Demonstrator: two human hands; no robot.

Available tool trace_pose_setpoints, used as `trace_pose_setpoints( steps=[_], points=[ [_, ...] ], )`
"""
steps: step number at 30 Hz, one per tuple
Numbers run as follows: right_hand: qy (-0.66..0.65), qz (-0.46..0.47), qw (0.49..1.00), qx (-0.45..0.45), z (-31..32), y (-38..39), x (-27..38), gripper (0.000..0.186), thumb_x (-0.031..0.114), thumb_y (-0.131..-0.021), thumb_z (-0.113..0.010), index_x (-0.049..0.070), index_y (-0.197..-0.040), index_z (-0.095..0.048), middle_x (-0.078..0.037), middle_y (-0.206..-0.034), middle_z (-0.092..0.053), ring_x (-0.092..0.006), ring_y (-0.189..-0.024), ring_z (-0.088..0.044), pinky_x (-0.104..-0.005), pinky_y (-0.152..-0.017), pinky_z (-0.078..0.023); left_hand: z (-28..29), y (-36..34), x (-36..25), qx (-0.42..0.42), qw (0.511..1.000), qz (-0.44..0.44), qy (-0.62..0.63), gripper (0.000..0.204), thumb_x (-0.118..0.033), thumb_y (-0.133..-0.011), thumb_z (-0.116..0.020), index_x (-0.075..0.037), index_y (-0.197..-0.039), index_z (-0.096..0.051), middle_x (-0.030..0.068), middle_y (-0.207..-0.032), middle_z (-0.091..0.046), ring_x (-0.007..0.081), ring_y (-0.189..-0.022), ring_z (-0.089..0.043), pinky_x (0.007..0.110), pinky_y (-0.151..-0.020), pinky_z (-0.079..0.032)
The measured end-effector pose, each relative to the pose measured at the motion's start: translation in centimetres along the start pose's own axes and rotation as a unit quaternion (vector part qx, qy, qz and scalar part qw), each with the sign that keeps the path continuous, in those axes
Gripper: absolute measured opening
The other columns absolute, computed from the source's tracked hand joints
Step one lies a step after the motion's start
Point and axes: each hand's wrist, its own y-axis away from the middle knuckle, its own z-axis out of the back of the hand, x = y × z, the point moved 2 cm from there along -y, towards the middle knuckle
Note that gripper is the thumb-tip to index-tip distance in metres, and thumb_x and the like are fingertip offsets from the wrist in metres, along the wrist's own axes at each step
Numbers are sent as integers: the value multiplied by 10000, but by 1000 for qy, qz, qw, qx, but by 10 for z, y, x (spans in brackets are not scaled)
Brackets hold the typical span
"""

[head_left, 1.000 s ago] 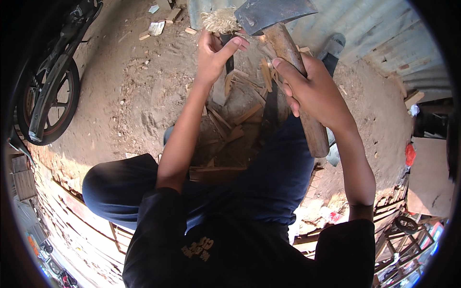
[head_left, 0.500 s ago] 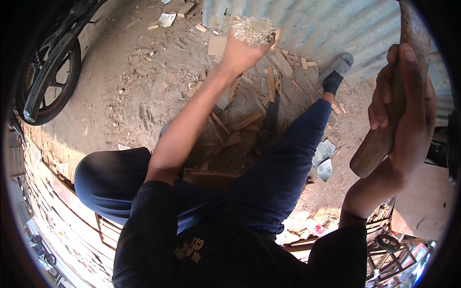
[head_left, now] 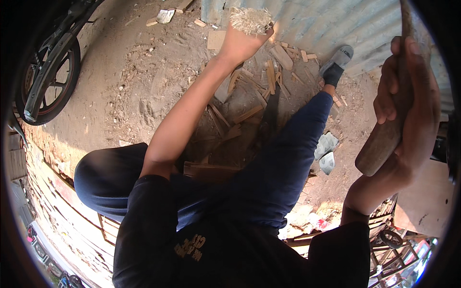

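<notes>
My left hand (head_left: 240,47) is stretched out ahead and closed around something with a pale, frayed, fibrous top (head_left: 250,21). The rest of that thing is hidden below my fist. Raised close on the right, my right hand (head_left: 415,105) is wrapped around a thick, worn wooden handle (head_left: 379,151). Its blunt butt end sticks out near my wrist, while its upper end runs out of the picture, so the tool's head cannot be seen. The handle and the frayed thing are well apart.
Wood offcuts (head_left: 247,114) litter the dirt ground between my legs. A corrugated metal sheet (head_left: 307,29) stands ahead, near my sandalled right foot (head_left: 338,62). Crumpled grey wrappers (head_left: 326,149) lie beside my right leg. A motorbike wheel (head_left: 57,81) is at the far left.
My right hand and the wooden handle have shifted slightly to the right. My left hand sits a little higher in the picture, with its grip unchanged.
</notes>
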Motion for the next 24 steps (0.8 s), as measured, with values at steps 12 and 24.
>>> trace_pose_setpoints(
  steps=[12,24],
  points=[
    [34,-178,976,117,-34,5,-62,314,318,-920,-589,12,-873,-533,-15,-614,-488,-91,-437,-472,-254,-421,-409,15,16,-4,0,977,62,204,262,-127,-789,-706,-15,-1022,-661,99,-964,-704,174,-858,-661,317,-765,-512],
    [112,-163,963,183,-39,10,-73,294,292,-920,-605,31,-817,-517,-12,-581,-480,-88,-425,-448,-250,-406,-368,8,14,-5,-16,966,40,253,273,-112,-793,-719,27,-1021,-662,60,-967,-710,131,-865,-660,297,-769,-513]
  ],
)
